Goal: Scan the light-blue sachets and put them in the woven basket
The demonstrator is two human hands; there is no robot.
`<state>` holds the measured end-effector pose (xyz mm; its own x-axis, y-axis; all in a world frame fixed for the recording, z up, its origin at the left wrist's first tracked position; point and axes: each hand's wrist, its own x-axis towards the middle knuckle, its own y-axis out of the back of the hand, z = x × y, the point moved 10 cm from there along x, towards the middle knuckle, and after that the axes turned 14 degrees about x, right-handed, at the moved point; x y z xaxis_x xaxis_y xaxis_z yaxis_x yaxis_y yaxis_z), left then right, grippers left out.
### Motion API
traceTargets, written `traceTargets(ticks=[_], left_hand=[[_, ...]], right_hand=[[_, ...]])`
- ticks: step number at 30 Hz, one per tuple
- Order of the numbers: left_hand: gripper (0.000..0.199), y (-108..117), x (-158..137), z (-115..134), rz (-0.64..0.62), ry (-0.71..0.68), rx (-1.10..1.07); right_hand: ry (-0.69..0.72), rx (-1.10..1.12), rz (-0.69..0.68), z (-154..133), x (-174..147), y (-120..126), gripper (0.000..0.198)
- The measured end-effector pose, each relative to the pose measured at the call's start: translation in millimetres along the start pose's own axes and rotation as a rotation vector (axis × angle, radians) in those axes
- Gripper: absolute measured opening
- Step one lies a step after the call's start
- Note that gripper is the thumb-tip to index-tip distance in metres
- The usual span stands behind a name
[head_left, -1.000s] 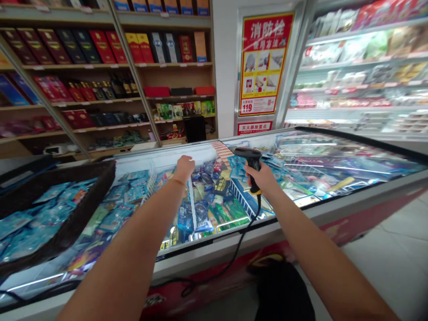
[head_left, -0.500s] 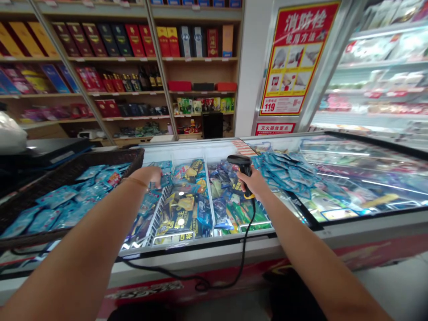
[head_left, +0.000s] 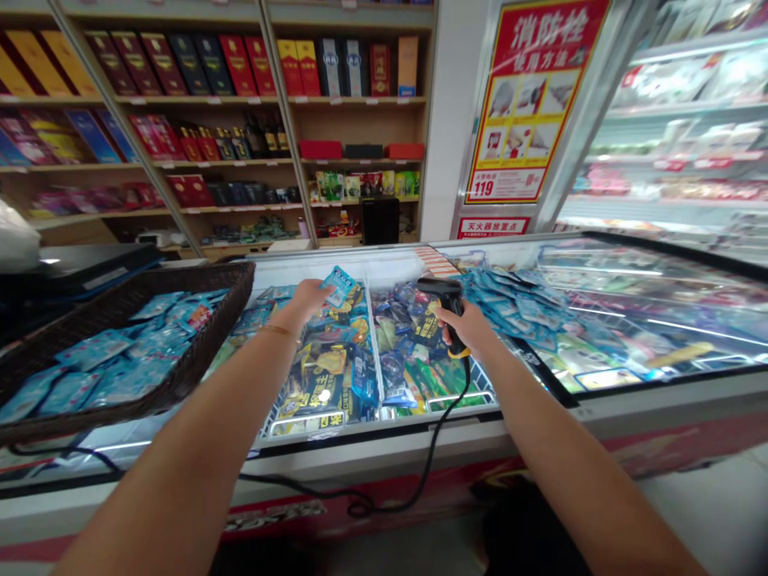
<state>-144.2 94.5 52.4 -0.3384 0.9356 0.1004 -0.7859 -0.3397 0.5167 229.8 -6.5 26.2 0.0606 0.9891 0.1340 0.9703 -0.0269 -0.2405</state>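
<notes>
My left hand (head_left: 309, 298) pinches a packet (head_left: 341, 286); my right hand (head_left: 472, 326) grips a scanner (head_left: 449, 293) (nose toward nine o'clock, handle (head_left: 457, 342) eleven-to-five).

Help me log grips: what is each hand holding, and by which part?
The left hand holds a blue packet by its left side; the right hand grips a black scanner around its handle.

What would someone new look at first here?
Probably the big red-and-yellow poster on the wall behind. Next, perhaps, the black scanner in the right grip and the little blue packet in the left grip, both over the long display chest of colourful packs.
</notes>
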Motion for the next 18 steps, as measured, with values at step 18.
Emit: traceTargets(ticks=[18], left_hand=[[0.011,-136.8,-53.6,30.5,-0.058,-0.015,-0.657]], right_hand=[[-0.002,-0.296,-0.135,-8.0,-15.2,-19.2,0.024]])
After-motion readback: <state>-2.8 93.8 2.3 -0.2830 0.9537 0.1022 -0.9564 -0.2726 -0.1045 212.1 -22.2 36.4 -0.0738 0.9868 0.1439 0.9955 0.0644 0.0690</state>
